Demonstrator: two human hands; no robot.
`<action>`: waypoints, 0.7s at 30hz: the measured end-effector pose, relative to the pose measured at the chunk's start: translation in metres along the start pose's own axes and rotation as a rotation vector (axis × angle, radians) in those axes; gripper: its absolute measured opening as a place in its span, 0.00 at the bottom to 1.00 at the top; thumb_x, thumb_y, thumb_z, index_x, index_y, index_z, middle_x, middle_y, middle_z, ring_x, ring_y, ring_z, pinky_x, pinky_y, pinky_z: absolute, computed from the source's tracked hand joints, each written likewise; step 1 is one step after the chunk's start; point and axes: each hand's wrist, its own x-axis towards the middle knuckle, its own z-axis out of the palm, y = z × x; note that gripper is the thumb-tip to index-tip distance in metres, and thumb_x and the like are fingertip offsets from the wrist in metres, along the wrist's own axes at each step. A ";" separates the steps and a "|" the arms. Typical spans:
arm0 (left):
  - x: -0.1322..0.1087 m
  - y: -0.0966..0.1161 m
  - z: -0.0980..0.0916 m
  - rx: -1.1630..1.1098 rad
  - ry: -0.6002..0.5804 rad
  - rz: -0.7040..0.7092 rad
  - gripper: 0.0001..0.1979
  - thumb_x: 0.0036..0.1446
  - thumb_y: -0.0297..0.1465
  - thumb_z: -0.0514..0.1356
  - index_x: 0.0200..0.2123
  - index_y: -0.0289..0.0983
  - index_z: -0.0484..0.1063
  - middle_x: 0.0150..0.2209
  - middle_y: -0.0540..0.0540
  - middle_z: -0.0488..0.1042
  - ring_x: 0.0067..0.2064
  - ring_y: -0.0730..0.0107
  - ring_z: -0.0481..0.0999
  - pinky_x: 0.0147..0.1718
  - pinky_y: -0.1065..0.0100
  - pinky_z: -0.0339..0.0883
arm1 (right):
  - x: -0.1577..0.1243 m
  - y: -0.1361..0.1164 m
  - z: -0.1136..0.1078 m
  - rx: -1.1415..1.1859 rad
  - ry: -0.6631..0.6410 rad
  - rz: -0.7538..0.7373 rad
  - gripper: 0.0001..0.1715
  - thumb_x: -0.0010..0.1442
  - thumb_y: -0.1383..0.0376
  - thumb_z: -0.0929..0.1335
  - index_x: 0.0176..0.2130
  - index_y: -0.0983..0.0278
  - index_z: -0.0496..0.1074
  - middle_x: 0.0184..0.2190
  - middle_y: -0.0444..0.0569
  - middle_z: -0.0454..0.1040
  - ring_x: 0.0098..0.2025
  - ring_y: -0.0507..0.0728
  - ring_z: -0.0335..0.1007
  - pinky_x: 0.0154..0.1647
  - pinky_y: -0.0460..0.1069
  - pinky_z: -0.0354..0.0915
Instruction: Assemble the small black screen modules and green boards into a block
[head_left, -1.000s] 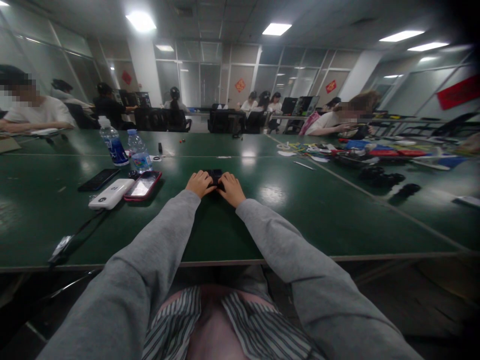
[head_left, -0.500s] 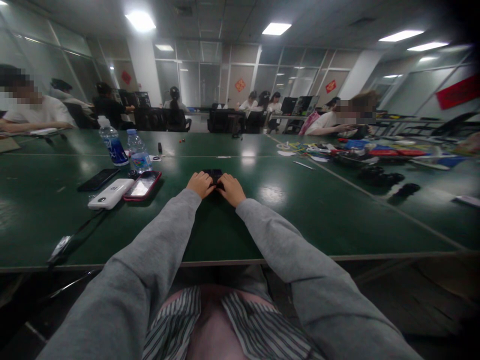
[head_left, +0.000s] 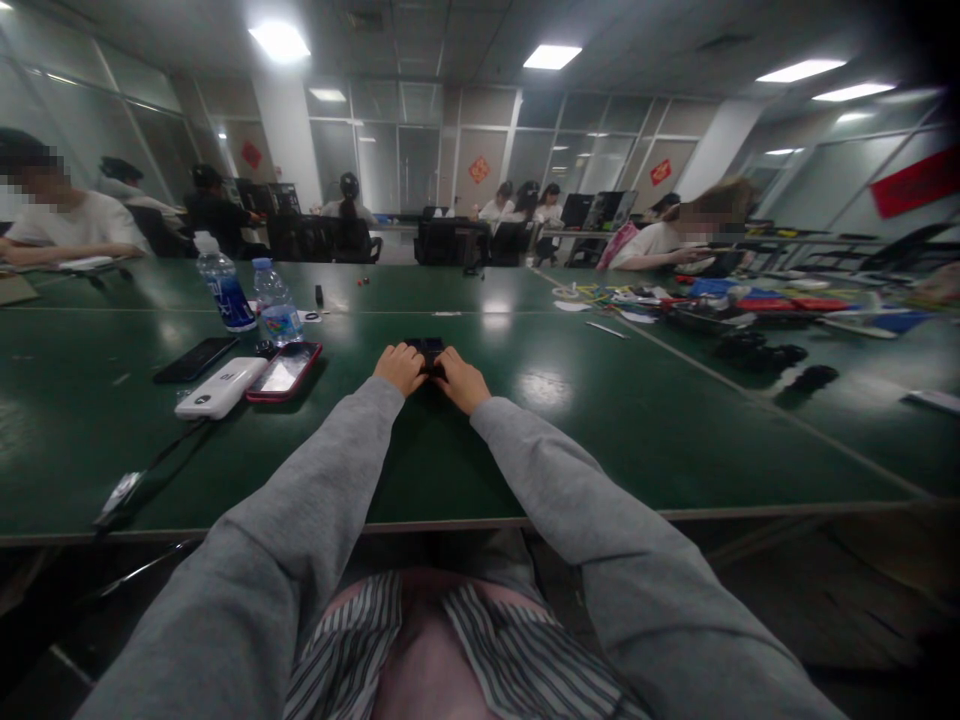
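Both my arms, in grey sleeves, reach out over a dark green table (head_left: 615,430). My left hand (head_left: 400,368) and my right hand (head_left: 460,380) sit side by side with fingers curled on a small black object (head_left: 429,349) that rests on the table. Most of that object is hidden by my fingers, so I cannot make out what it is.
To the left lie a red-cased phone (head_left: 284,371), a white power bank (head_left: 221,388), a black phone (head_left: 196,359) and two water bottles (head_left: 225,288). A cable (head_left: 127,487) runs to the near edge. Colourful clutter (head_left: 720,300) covers the right table. Several people sit around the room.
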 end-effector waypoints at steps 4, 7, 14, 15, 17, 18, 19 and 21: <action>-0.001 0.002 -0.004 0.032 -0.046 -0.017 0.14 0.56 0.38 0.60 0.39 0.34 0.70 0.42 0.38 0.71 0.47 0.54 0.67 0.40 0.58 0.58 | -0.001 -0.004 -0.005 -0.036 -0.031 0.018 0.15 0.61 0.65 0.66 0.48 0.62 0.61 0.48 0.51 0.63 0.38 0.57 0.70 0.34 0.50 0.64; -0.001 0.003 -0.006 0.043 -0.056 -0.021 0.14 0.55 0.39 0.60 0.40 0.34 0.69 0.43 0.39 0.71 0.47 0.54 0.67 0.40 0.59 0.58 | -0.002 -0.007 -0.006 -0.054 -0.023 0.015 0.16 0.61 0.66 0.67 0.48 0.63 0.60 0.48 0.52 0.62 0.39 0.56 0.69 0.35 0.49 0.64; -0.001 0.003 -0.007 0.030 -0.083 -0.040 0.13 0.56 0.37 0.60 0.41 0.34 0.68 0.44 0.39 0.70 0.48 0.54 0.66 0.41 0.59 0.58 | -0.001 -0.009 -0.003 -0.065 0.005 0.023 0.14 0.60 0.66 0.68 0.45 0.64 0.61 0.46 0.51 0.62 0.40 0.56 0.68 0.35 0.49 0.64; -0.001 0.003 -0.007 0.029 -0.085 -0.041 0.13 0.56 0.37 0.60 0.41 0.34 0.68 0.44 0.39 0.70 0.48 0.54 0.66 0.41 0.59 0.58 | 0.000 -0.009 -0.003 -0.061 0.004 0.023 0.14 0.60 0.67 0.68 0.45 0.64 0.61 0.46 0.51 0.62 0.41 0.56 0.68 0.35 0.49 0.64; 0.000 0.003 -0.006 0.027 -0.088 -0.043 0.13 0.56 0.36 0.60 0.41 0.34 0.68 0.44 0.39 0.70 0.48 0.55 0.67 0.41 0.60 0.58 | 0.000 -0.009 -0.003 -0.054 0.001 0.022 0.15 0.60 0.67 0.68 0.45 0.64 0.61 0.46 0.52 0.62 0.41 0.56 0.68 0.36 0.49 0.64; 0.000 0.003 -0.005 0.025 -0.090 -0.042 0.13 0.56 0.37 0.60 0.41 0.34 0.68 0.45 0.39 0.70 0.48 0.55 0.67 0.41 0.60 0.58 | 0.000 -0.009 -0.003 -0.054 0.001 0.022 0.15 0.60 0.67 0.68 0.45 0.64 0.61 0.46 0.52 0.62 0.41 0.56 0.68 0.36 0.49 0.64; 0.000 0.002 -0.005 0.024 -0.092 -0.041 0.14 0.56 0.37 0.60 0.41 0.34 0.68 0.44 0.39 0.70 0.47 0.55 0.67 0.41 0.60 0.58 | 0.000 -0.009 -0.002 -0.054 0.001 0.022 0.15 0.60 0.67 0.68 0.46 0.65 0.61 0.46 0.52 0.62 0.41 0.56 0.68 0.36 0.49 0.64; 0.000 0.002 -0.004 0.024 -0.092 -0.036 0.14 0.57 0.37 0.60 0.41 0.34 0.67 0.44 0.39 0.70 0.47 0.56 0.66 0.41 0.60 0.58 | 0.000 -0.009 -0.002 -0.054 0.003 0.019 0.16 0.60 0.68 0.68 0.46 0.65 0.61 0.46 0.52 0.61 0.42 0.56 0.68 0.36 0.49 0.64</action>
